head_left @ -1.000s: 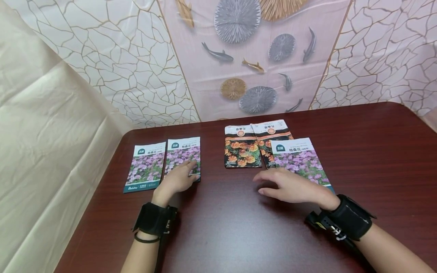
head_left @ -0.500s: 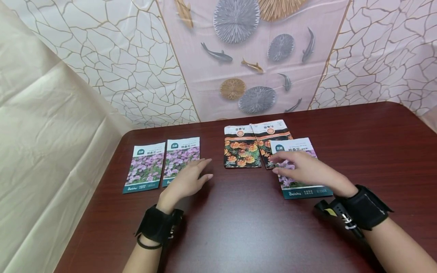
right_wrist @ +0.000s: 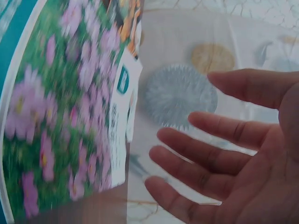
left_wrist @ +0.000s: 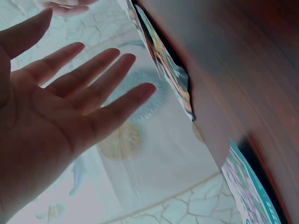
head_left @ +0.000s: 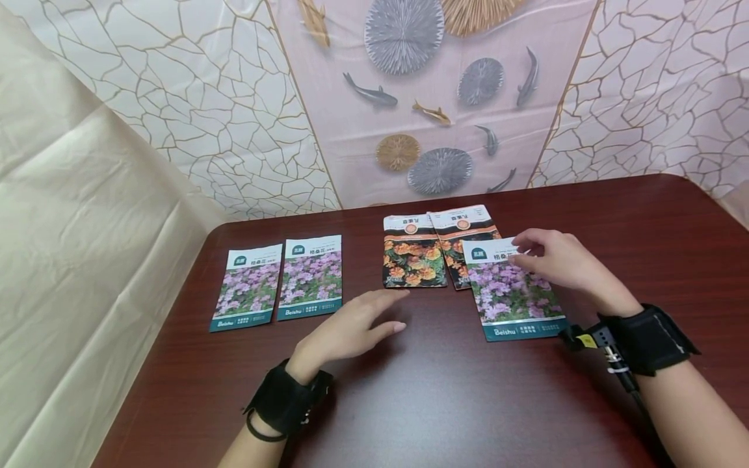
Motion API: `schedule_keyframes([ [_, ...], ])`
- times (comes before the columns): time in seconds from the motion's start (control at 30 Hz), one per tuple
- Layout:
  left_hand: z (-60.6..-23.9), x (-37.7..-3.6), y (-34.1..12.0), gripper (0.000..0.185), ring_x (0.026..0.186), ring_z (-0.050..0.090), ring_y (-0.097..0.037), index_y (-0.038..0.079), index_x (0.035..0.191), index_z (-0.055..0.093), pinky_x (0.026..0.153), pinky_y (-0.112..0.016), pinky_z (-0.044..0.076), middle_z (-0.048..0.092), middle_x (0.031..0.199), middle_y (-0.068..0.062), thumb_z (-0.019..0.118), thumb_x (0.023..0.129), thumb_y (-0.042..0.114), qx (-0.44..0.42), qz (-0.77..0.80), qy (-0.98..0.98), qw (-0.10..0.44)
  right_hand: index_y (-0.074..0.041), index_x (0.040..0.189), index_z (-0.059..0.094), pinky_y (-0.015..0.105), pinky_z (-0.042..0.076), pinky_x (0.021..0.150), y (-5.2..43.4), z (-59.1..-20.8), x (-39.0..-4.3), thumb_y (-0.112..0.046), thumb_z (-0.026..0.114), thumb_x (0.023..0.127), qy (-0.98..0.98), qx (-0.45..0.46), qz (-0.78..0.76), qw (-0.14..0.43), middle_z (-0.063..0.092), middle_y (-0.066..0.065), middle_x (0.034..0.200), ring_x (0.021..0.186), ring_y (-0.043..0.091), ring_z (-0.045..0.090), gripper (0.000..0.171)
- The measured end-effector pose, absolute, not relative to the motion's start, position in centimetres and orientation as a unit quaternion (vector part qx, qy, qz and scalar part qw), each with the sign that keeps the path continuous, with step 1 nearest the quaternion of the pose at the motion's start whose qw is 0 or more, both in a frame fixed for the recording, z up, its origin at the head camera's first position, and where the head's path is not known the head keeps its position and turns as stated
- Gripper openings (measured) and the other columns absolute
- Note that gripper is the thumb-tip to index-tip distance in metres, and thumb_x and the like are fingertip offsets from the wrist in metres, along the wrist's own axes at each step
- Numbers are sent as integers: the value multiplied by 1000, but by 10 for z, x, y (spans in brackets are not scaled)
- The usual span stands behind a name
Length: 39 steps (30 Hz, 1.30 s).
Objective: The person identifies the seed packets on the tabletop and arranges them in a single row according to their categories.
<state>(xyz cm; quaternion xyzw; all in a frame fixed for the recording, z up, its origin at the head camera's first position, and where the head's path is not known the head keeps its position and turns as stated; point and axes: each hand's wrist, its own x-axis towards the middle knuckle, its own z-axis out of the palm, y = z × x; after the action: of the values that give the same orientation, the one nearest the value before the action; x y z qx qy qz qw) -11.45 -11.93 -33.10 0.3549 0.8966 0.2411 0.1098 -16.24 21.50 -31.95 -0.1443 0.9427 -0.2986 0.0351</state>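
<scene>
The right hand [right_wrist: 243,154] spreads loose fingers beside a seed packet [right_wrist: 60,121] printed with purple flowers. They are not touching.

Black wrist straps [head_left: 655,339], bare forearms, thin black bracelet [head_left: 260,432]

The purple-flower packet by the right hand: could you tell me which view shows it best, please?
The head view: the purple-flower packet lies whole, overlapping an orange-flower packet, the right hand over its top. The right wrist view shows it blurred and cropped; the left wrist view gives only edge-on slivers.

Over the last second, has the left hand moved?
Yes. The left hand moved right, off the pink-flower packet it touched, toward the orange-flower packet.
</scene>
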Motion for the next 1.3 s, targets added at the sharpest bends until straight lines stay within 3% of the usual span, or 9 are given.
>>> schedule_keyframes([
  [0.47, -332, -101, -102, 52, 127, 37, -17, 9, 140, 36, 104, -33, 30, 43, 138, -6, 51, 94, 29, 392, 241, 880, 119, 17, 105, 51, 50, 44, 69, 236, -335, -176, -30, 62, 85, 964, -44, -245, 97, 53, 33, 98, 88, 41, 51, 52],
  [0.73, -332, -99, -98, 55, 128, 36, -17, 11, 143, 31, 104, -33, 30, 40, 140, -6, 50, 95, 30, 392, 249, 876, 131, 15, 97, 52, 37, 43, 60, 240, -343, -178, -27, 66, 81, 962, -35, -240, 125, 54, 22, 84, 75, 32, 49, 47],
  [1.3, -344, -97, -88, 52, 117, 48, -12, 13, 140, 36, 97, -29, 38, 52, 129, -8, 52, 94, 31, 370, 345, 849, 150, 6, 86, 49, 30, 35, 52, 245, -354, -185, -19, 72, 76, 944, -34, -296, 140, 50, 10, 70, 63, 22, 46, 36],
])
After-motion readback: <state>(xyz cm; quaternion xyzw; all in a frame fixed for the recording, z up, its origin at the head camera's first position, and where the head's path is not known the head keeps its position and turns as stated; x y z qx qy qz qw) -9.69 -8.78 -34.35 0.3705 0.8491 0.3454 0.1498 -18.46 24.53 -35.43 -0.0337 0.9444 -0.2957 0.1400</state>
